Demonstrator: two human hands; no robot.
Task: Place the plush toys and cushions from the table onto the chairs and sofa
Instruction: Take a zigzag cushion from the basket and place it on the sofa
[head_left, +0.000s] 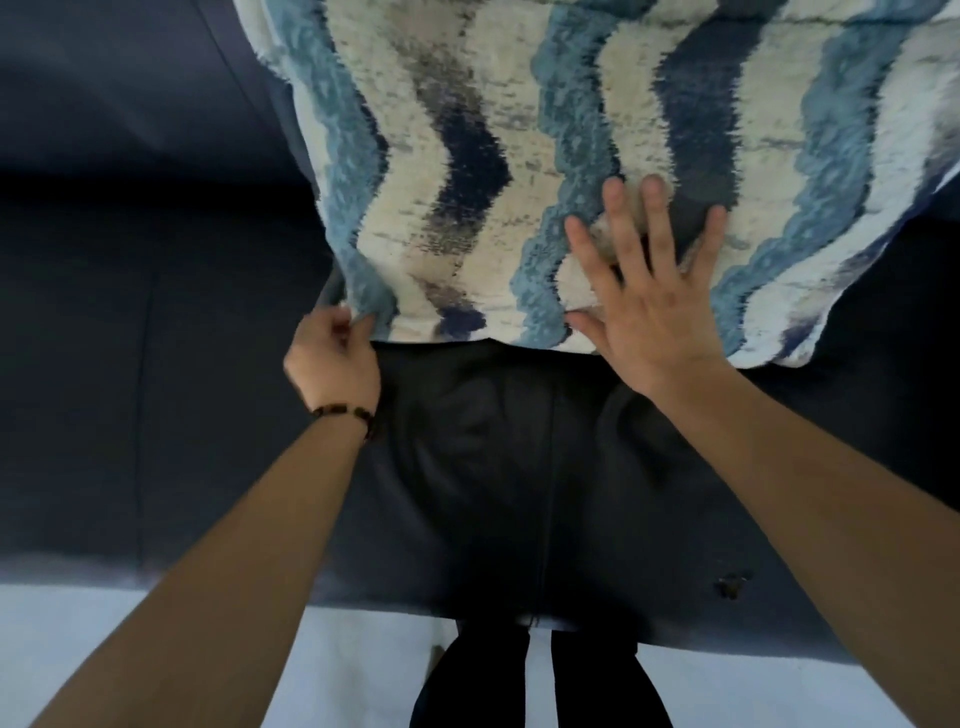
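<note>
A large fluffy cushion (467, 156) with wavy blue, navy and cream stripes stands against the back of a dark blue sofa (156, 364), its lower edge on the seat. My left hand (335, 358), with a bead bracelet on the wrist, pinches the cushion's lower left corner. My right hand (649, 291) lies flat on the cushion's lower front with its fingers spread and straight.
The sofa seat (519, 467) stretches across the view below the cushion, with a seam down its middle. A pale floor (156, 649) shows in front of the sofa. My dark-trousered legs (519, 680) stand at the seat's front edge.
</note>
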